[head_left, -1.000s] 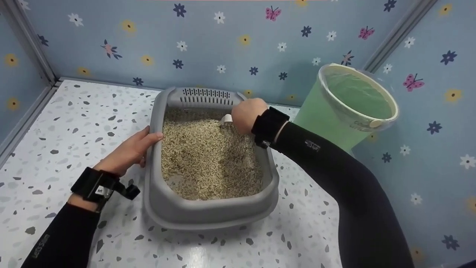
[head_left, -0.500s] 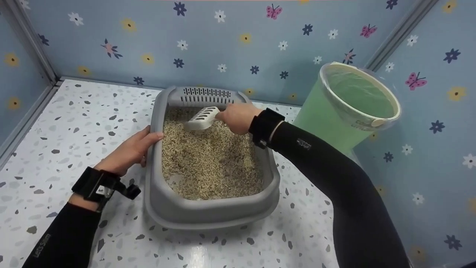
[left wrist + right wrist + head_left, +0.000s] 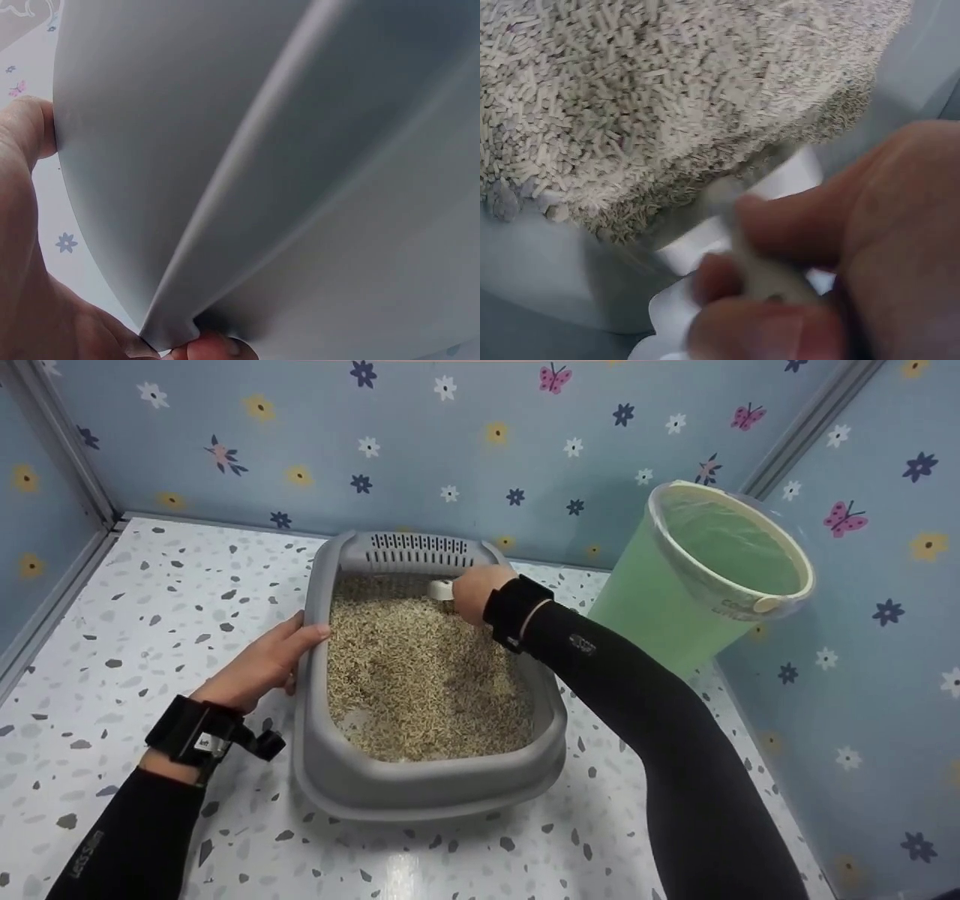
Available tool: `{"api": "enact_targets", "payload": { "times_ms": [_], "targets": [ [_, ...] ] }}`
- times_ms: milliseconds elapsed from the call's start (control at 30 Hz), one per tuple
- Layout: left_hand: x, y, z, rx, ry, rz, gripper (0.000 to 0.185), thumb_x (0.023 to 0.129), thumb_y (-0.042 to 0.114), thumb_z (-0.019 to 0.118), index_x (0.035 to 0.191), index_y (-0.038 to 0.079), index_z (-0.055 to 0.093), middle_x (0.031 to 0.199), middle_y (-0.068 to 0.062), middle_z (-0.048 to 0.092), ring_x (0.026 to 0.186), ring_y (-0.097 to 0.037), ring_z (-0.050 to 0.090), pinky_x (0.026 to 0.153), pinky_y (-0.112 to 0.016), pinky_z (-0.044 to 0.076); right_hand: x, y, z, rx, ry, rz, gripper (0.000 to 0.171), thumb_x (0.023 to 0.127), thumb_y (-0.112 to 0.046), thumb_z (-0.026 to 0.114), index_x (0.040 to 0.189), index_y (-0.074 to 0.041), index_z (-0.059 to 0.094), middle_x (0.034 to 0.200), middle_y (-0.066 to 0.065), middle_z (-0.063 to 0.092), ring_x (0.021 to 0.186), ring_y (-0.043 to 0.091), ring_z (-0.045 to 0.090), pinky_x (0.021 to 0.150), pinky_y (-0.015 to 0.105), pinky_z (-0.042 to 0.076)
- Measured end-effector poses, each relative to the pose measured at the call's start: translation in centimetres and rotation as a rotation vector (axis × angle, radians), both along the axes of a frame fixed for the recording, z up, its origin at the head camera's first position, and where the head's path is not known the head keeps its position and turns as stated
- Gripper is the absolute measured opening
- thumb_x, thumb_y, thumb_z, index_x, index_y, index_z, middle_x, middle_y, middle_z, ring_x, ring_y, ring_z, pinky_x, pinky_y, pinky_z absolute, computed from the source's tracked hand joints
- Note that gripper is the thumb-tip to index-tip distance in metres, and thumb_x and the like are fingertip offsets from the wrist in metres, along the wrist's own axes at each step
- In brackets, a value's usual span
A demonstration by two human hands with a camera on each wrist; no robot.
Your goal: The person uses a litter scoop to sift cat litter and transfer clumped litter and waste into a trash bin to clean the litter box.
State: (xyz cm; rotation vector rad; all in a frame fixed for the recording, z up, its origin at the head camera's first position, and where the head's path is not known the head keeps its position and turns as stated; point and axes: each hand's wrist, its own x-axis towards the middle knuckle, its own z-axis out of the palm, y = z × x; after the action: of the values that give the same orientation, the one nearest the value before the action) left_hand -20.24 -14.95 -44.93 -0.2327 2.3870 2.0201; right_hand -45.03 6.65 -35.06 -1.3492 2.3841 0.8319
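A grey litter box [image 3: 427, 795] stands on the speckled surface, holding pale pellet litter [image 3: 405, 675]. My left hand [image 3: 259, 664] grips its left wall, thumb over the rim and other fingers under the lip, as the left wrist view shows. Inside the box near its back end, my right hand [image 3: 478, 591] grips a white slotted litter scoop [image 3: 440, 589] by the handle. Only a small part of the scoop shows past the hand in the head view. In the blurred right wrist view, the scoop's white edge [image 3: 795, 176] lies against the litter.
A green bin [image 3: 645, 615] with a clear plastic liner and cream rim stands to the right of the box, behind my right forearm. Flowered blue panels [image 3: 420, 450] rise behind and at both sides. Speckled flooring [image 3: 187, 607] surrounds the box.
My right hand has swept the scoop left over the litter, then turned and lowered it near the back, hiding its slotted face. The left hand keeps its hold on the rim.
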Motion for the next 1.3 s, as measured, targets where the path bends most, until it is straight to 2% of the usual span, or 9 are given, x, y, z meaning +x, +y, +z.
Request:
{"api": "enact_targets", "payload": {
  "times_ms": [133, 267, 467, 700, 800, 900, 1033, 1133, 1300],
  "targets": [
    [0.0, -0.1, 0.1, -0.012, -0.004, 0.004, 0.074, 0.117, 0.057, 0.048, 0.177, 0.018, 0.029, 0.101, -0.012, 0.066, 0.075, -0.020, 0.060, 0.063, -0.031, 0.050, -0.2, 0.4, 1.6, 0.027, -0.039, -0.115, 0.040, 0.108, -0.009, 0.052, 0.071, -0.017, 0.038, 0.073, 0.000, 0.030, 0.067, 0.018, 0.028, 0.061, 0.037, 0.029],
    [0.0, -0.1, 0.1, -0.011, -0.016, 0.006, 0.077, 0.117, 0.057, 0.048, 0.179, 0.019, 0.024, 0.100, -0.010, 0.066, 0.073, -0.019, 0.057, 0.062, -0.030, 0.048, -0.5, 0.8, 3.2, 0.093, -0.132, -0.130, 0.039, 0.103, -0.003, 0.051, 0.071, -0.018, 0.033, 0.074, -0.002, 0.024, 0.067, 0.015, 0.019, 0.063, 0.033, 0.024],
    [0.0, -0.1, 0.0, -0.015, -0.018, 0.007, 0.079, 0.117, 0.058, 0.048, 0.180, 0.019, 0.020, 0.100, -0.009, 0.065, 0.075, -0.019, 0.057, 0.063, -0.030, 0.047, -0.5, 1.2, 5.2, 0.185, -0.200, -0.059, 0.033, 0.084, 0.009, 0.038, 0.071, -0.019, 0.024, 0.072, -0.003, 0.017, 0.066, 0.012, 0.012, 0.061, 0.028, 0.019],
    [-0.1, -0.1, 0.1, -0.008, -0.016, -0.001, 0.081, 0.116, 0.060, 0.048, 0.179, 0.016, 0.022, 0.100, -0.010, 0.065, 0.072, -0.018, 0.056, 0.062, -0.029, 0.047, 0.3, 2.0, 6.2, 0.336, -0.169, 0.155, 0.033, 0.074, 0.008, 0.037, 0.063, -0.020, 0.024, 0.066, -0.005, 0.015, 0.062, 0.010, 0.010, 0.056, 0.025, 0.016],
    [-0.1, 0.0, 0.1, -0.009, -0.024, -0.003, 0.083, 0.115, 0.062, 0.049, 0.179, 0.016, 0.021, 0.100, -0.010, 0.065, 0.074, -0.018, 0.057, 0.064, -0.030, 0.048, 0.8, 2.5, 6.2, 0.340, -0.169, 0.176, 0.035, 0.074, 0.009, 0.037, 0.061, -0.021, 0.023, 0.065, -0.005, 0.015, 0.061, 0.010, 0.010, 0.055, 0.025, 0.015],
    [-0.2, -0.1, 0.2, -0.011, -0.028, -0.005, 0.084, 0.115, 0.063, 0.049, 0.180, 0.017, 0.020, 0.101, -0.010, 0.065, 0.076, -0.019, 0.058, 0.065, -0.030, 0.048, 1.5, 3.4, 6.3, 0.230, -0.227, -0.001, 0.035, 0.076, 0.009, 0.037, 0.062, -0.021, 0.028, 0.064, -0.005, 0.020, 0.055, 0.009, 0.018, 0.053, 0.025, 0.021],
    [-0.3, -0.1, 0.2, -0.015, -0.028, -0.007, 0.085, 0.115, 0.063, 0.048, 0.181, 0.019, 0.017, 0.102, -0.009, 0.065, 0.078, -0.019, 0.058, 0.066, -0.030, 0.048, 2.0, 3.7, 6.4, 0.186, -0.233, -0.080, 0.036, 0.080, 0.009, 0.040, 0.062, -0.020, 0.032, 0.064, -0.005, 0.022, 0.055, 0.009, 0.020, 0.053, 0.025, 0.023],
    [-0.3, -0.1, 0.1, -0.012, -0.025, -0.009, 0.083, 0.115, 0.062, 0.048, 0.180, 0.018, 0.019, 0.103, -0.010, 0.066, 0.078, -0.020, 0.060, 0.066, -0.031, 0.049, 2.2, 3.5, 6.1, 0.212, -0.163, -0.041, 0.038, 0.085, 0.007, 0.042, 0.061, -0.020, 0.032, 0.065, -0.004, 0.020, 0.059, 0.011, 0.014, 0.056, 0.027, 0.019],
    [-0.2, -0.1, 0.0, -0.003, -0.016, -0.010, 0.079, 0.116, 0.059, 0.048, 0.176, 0.014, 0.026, 0.108, -0.016, 0.068, 0.082, -0.024, 0.066, 0.065, -0.033, 0.051, 3.2, 3.9, 5.8, 0.089, 0.010, -0.042, 0.042, 0.100, -0.002, 0.049, 0.066, -0.020, 0.032, 0.068, -0.003, 0.023, 0.061, 0.015, 0.018, 0.057, 0.035, 0.022]
  ]
}}
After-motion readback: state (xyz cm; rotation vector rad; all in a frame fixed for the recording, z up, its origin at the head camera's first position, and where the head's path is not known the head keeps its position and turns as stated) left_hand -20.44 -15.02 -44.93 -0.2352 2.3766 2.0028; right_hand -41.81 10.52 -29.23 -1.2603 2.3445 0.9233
